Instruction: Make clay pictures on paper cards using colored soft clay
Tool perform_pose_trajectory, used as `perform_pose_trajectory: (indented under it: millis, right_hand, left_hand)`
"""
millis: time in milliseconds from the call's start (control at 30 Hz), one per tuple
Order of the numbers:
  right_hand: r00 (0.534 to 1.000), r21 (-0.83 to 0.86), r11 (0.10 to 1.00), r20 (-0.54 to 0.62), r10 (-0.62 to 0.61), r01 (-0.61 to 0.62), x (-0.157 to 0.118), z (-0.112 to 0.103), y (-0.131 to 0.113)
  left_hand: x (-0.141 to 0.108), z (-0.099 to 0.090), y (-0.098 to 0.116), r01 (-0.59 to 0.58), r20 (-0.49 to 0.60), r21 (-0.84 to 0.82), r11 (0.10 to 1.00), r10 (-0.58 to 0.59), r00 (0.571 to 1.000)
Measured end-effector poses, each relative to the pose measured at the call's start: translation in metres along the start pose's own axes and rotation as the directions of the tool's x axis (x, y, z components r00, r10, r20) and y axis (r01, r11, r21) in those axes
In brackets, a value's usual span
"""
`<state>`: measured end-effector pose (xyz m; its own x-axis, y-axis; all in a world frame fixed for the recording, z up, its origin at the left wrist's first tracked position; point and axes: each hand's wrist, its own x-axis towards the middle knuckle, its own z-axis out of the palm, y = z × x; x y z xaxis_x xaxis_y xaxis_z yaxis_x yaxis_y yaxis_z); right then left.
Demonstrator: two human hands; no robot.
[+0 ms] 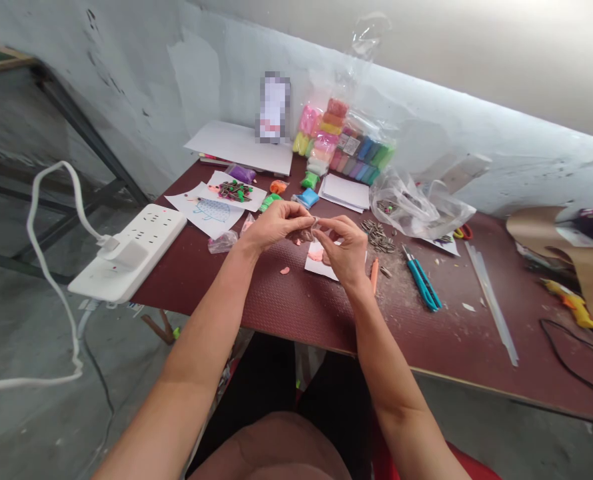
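Observation:
Both of my hands meet above the middle of the table. Thumb and fingers of my left hand (276,228) pinch a small brownish piece (304,234), partly see-through like thin plastic; its kind is unclear. From the other side, the fingertips of my right hand (344,250) close on the same piece. Below them lies a white paper (321,268) bearing flattened salmon-pink clay (316,255). A pink scrap (284,271) rests to the left. Right of my right hand are an orange stick (374,275), a pile of striped seeds (379,237) and a teal utility knife (423,281).
A white power strip (151,230) juts over the table's left edge. Bagged coloured clay (356,150) leans at the wall. Drawings (206,213), green-tipped seeds (236,191), a clear plastic bag (421,203), glue sticks (491,303) and a yellow glue gun (571,303) lie around.

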<state>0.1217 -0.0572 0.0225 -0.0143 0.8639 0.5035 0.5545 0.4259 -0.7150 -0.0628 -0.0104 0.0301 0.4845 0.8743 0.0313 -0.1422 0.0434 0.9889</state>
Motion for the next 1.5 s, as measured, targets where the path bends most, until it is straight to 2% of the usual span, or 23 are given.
perform_pose_trajectory:
  millis: [233,367,533,733,833,900,967,1033,1100,1200,1333,1400,1500]
  right_hand:
    - [0.995,-0.104,0.990,-0.018,-0.100,0.098,-0.003,0.001,-0.003]
    - [0.989,-0.038,0.989,-0.034,-0.146,0.144,-0.003,0.001,-0.001]
    - [0.992,0.023,0.992,-0.011,-0.127,0.127,-0.002,0.002,0.002]
    - [0.996,-0.116,0.990,-0.025,-0.086,0.083,-0.002,0.003,-0.001]
    - [0.996,-0.114,0.990,-0.015,-0.084,0.081,-0.002,0.003,-0.001]
    - [0.999,-0.049,0.998,0.021,-0.038,0.039,-0.002,0.003,0.001]
    - [0.994,0.063,0.996,0.093,0.063,-0.069,-0.002,0.002,0.005]
    - [0.970,0.169,0.966,0.181,0.163,-0.194,-0.002,0.003,0.009]
    - [0.951,0.211,0.941,0.216,0.221,-0.266,-0.002,0.003,0.012]
    - [0.959,0.175,0.949,0.151,0.238,-0.263,-0.001,0.004,0.012]
    - [0.981,0.124,0.975,0.079,0.176,-0.185,0.001,0.003,0.009]
    - [0.979,0.150,0.970,0.105,0.176,-0.191,0.001,0.001,0.006]
    - [0.943,0.247,0.922,0.230,0.243,-0.298,0.002,-0.002,0.001]
  left_hand:
    - [0.001,0.004,0.000,-0.006,0.001,0.020,1.000,0.006,1.000]
    - [0.001,0.003,0.000,-0.030,0.004,0.020,0.999,0.030,1.000]
    - [0.001,0.004,0.003,-0.044,0.031,0.062,0.997,0.042,0.999]
    - [0.002,0.005,0.000,-0.037,0.083,0.126,0.991,0.026,0.996]
    - [0.004,0.002,-0.003,-0.047,0.067,0.158,0.986,0.037,0.997]
    - [0.005,0.000,-0.005,-0.049,0.041,0.190,0.981,0.042,0.998]
    - [0.005,-0.002,-0.005,-0.055,0.016,0.207,0.977,0.052,0.999]
    - [0.005,-0.002,-0.005,-0.062,0.005,0.204,0.977,0.062,0.998]
    - [0.004,-0.002,-0.005,-0.062,0.009,0.178,0.982,0.062,0.998]
    - [0.004,0.000,-0.006,-0.045,0.040,0.107,0.993,0.040,0.998]
    - [0.003,0.001,-0.007,-0.028,0.058,0.012,1.000,0.027,0.998]
    - [0.002,0.001,-0.006,-0.028,0.049,-0.017,0.999,0.029,0.998]
    - [0.002,-0.001,-0.005,-0.041,0.021,-0.001,0.999,0.041,0.999]
